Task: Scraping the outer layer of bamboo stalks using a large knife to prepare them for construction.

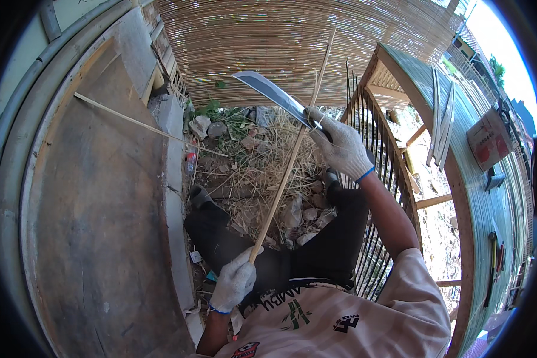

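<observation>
A long, narrow bamboo strip (282, 185) slants up and away from my lap, its far end in front of the slatted screen. Near its lower end, the gloved fingers of my left hand (235, 280) are wrapped round it. In my right hand (343, 146), also in a white knitted glove, is a machete (269, 93) with its broad, curved blade pointing up and left. The blade's base meets the strip close to my right fingers. Those fingers cover the machete's handle, and I cannot tell whether the edge has entered the bamboo.
A worn wooden board (101, 209) stands on my left, with a thin strip (137, 122) across its edge. Shavings and stones (268, 161) litter the ground between my feet. The bench (483, 221) at right bears pale strips (440, 119), a container (489, 140) and hand tools (492, 268).
</observation>
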The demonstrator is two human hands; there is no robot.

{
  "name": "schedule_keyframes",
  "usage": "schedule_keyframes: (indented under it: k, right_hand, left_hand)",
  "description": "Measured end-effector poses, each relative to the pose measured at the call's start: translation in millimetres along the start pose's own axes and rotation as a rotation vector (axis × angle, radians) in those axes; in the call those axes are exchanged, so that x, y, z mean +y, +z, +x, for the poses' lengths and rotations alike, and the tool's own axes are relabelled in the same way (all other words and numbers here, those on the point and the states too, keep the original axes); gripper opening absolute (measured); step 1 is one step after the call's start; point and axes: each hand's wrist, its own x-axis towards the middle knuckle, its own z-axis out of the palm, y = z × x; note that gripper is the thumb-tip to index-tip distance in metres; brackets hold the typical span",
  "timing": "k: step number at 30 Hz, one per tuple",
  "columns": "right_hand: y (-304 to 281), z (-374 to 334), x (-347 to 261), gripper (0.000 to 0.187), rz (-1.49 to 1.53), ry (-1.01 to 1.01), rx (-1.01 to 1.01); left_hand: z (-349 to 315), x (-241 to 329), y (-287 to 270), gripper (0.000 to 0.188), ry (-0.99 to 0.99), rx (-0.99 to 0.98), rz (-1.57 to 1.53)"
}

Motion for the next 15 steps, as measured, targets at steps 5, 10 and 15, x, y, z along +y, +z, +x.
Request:
schedule_keyframes:
  k: [5,10,15]
  right_hand:
    - [-13.0,12.3,13.3,0.051,-0.005,0.096,-0.058]
    - [-17.7,19.9,28.7,0.053,-0.009,0.091,-0.036]
    - [-27.6,33.2,41.3,0.052,0.011,0.219,-0.017]
  left_hand:
    - [-9.6,-6.7,-8.9,0.047,0.008,-0.009,0.065]
    - [-19.4,-19.2,-17.8,0.047,-0.021,-0.019,0.015]
    - [-39.4,-32.1,-26.9,0.046,-0.073,-0.032,-0.041]
